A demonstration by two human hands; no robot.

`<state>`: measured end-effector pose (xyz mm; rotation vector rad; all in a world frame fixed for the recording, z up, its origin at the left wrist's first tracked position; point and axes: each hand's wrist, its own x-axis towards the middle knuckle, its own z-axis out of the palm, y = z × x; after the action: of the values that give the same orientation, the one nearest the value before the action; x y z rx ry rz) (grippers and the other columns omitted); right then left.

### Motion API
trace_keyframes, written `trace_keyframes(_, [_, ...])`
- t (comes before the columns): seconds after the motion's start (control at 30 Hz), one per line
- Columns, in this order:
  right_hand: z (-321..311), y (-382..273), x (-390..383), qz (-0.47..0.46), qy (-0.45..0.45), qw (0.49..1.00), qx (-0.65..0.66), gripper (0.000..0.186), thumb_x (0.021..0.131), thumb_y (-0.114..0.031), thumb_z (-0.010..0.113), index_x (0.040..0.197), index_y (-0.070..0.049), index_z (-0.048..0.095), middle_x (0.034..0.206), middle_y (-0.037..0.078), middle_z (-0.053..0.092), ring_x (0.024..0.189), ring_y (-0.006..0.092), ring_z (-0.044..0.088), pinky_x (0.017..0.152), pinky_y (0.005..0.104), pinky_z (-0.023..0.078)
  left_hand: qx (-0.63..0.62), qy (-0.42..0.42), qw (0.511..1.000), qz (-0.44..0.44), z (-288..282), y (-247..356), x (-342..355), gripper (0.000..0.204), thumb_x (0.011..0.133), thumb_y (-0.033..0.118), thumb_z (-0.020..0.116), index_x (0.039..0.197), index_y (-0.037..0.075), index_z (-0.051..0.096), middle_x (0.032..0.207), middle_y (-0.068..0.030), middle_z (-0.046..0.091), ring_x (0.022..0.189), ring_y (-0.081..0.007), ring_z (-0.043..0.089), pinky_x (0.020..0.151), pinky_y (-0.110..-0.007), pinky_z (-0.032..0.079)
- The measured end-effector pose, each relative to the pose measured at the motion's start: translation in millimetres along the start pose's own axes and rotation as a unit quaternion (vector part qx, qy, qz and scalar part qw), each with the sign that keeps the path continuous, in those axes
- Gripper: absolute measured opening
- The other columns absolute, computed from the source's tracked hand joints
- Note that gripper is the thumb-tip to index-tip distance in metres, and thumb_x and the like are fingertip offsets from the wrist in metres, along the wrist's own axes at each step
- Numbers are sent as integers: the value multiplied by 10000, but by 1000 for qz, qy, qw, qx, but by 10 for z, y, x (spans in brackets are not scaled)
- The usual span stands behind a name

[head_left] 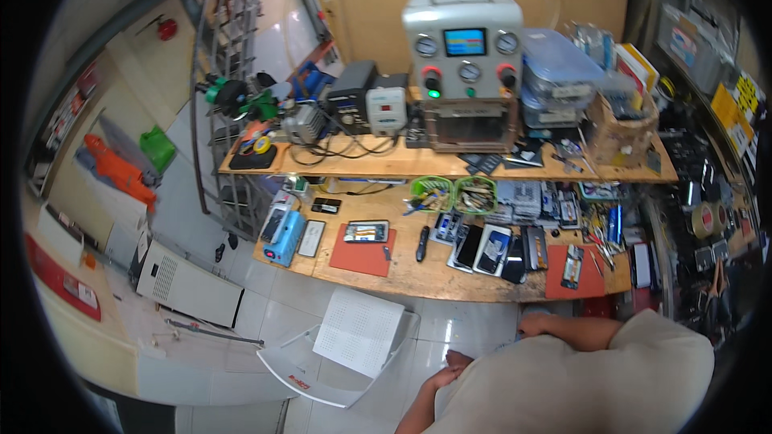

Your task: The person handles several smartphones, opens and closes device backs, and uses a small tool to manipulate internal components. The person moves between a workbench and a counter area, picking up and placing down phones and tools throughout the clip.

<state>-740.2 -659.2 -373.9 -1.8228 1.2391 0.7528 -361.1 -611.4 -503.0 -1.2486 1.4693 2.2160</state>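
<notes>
My left hand [445, 374] hangs low in front of my body, over the tiled floor and away from the bench. Its fingers look curled, but they are too small and dark to make out. Just below the bench's front edge is my right hand [536, 323], its fingers not clearly visible. Nearest to it on the bench lies an opened phone [572, 266] with bare inner parts, on a red-brown mat [591, 285]. Further left, another opened phone [367, 231] rests on a second mat [358, 261]. Several phones, including a white-framed one [492, 249], lie between the mats.
A white chair [358, 333] stands left of me before the wooden bench [450, 288]. On the raised shelf [362, 165] are a grey machine with gauges [462, 20], power units [351, 96] and plastic boxes [559, 64]. Green baskets [476, 195] and a black-handled tool [422, 244] sit below.
</notes>
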Motion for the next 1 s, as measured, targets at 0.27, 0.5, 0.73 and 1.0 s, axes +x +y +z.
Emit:
trace_keyframes(0.27, [529,852,140,5,-11,999,31,354,813,-241,644,1135,-117,723,1198,136,688,1116,336,649,836,519,532,250,49,967,6,494,1123,813,410,954,405,586,1218,99,652,1256,-137,652,1169,-315,597,930,-441,493])
trace_keyframes(0.5, [780,1749,-580,-52,43,985,159,321,876,-253,567,1133,-117,703,1191,148,681,1132,338,638,942,547,463,301,134,944,-10,1283,1768,1176,311,922,349,610,1080,97,700,1062,-200,698,989,-405,658,869,-472,531])
trace_keyframes(0.73, [738,1946,-966,-35,-31,937,347,269,857,-243,593,1063,-91,673,1059,177,686,1038,355,643,873,443,487,233,136,955,-123,1515,2281,1133,324,979,307,551,1099,48,703,1072,-248,685,1038,-410,648,897,-480,506])
trace_keyframes(1.0, [890,1479,-697,-56,-78,979,177,298,866,-272,610,1043,-57,716,1065,167,707,1055,349,661,852,476,527,232,-84,967,59,1552,1831,1322,275,911,246,598,1074,62,722,1144,-182,689,1065,-374,652,904,-444,513])
